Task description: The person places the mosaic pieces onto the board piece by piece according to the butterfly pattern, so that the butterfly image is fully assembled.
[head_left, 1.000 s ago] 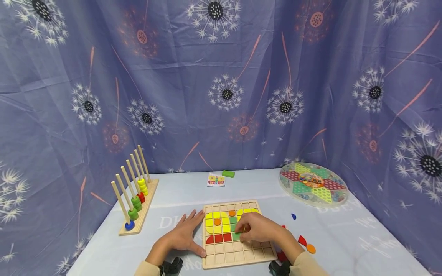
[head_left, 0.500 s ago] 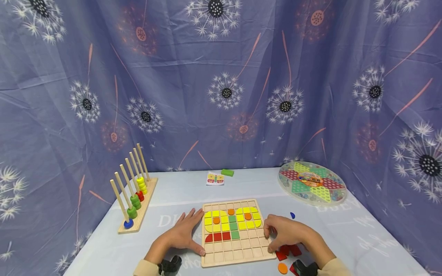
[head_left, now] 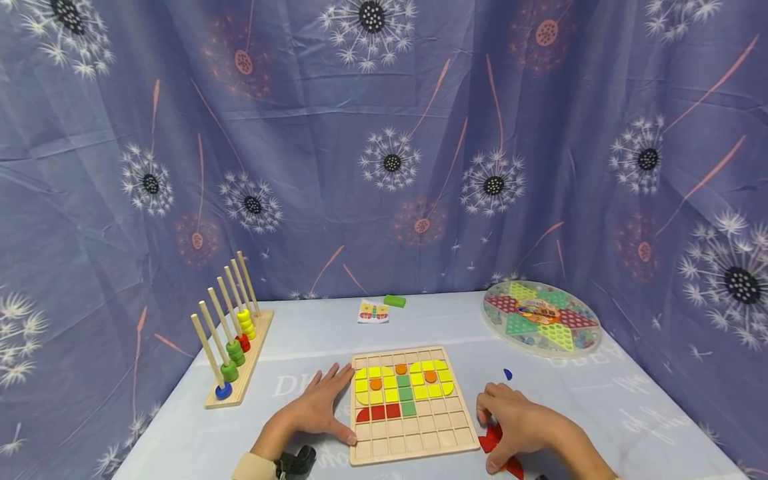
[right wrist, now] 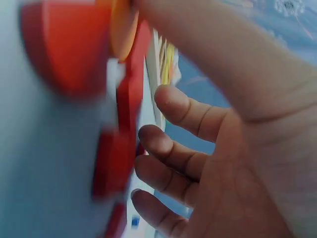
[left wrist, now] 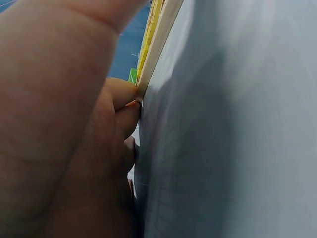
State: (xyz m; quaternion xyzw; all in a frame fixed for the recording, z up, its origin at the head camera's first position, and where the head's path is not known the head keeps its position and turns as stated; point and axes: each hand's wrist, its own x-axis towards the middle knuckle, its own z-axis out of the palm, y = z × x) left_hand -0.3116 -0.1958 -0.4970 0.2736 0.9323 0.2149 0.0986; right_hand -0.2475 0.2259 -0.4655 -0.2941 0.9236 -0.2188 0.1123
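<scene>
The wide left hand [head_left: 315,409] apparently steadied the grid board [head_left: 412,443]; the wide right hand [head_left: 521,421] overhung red tiles [head_left: 489,441]. These flanked the board's near-right corner.

Matt wooden board [head_left: 429,423], matt cloth backdrop [head_left: 324,167]

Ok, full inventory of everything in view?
Grid board: 1, tan, front centre
Tile clusters: 2, yellow, on board
Discs: 3, orange, on board
Squares: 3, green, between clusters
Row tiles: 3, red, below left cluster
Loose pieces: several, red, orange, right of board
Small piece: 1, blue, farther back
Peg stand: 1, tan, left
Beads: many, multicoloured, on stand
Picture card: 1, multicoloured, back
Block: 1, green, beside card
Star game: 1, multicoloured, back right
Tablecloth: 1, pale blue, underneath
Curtain: 1, purple-blue, behind
Sleeve: 1 clearly, beige, bottom
Wrist device: 1 clearly, black, bottom
Left hand: 1, at board's left edge
Right hand: 1, at loose pieces
</scene>
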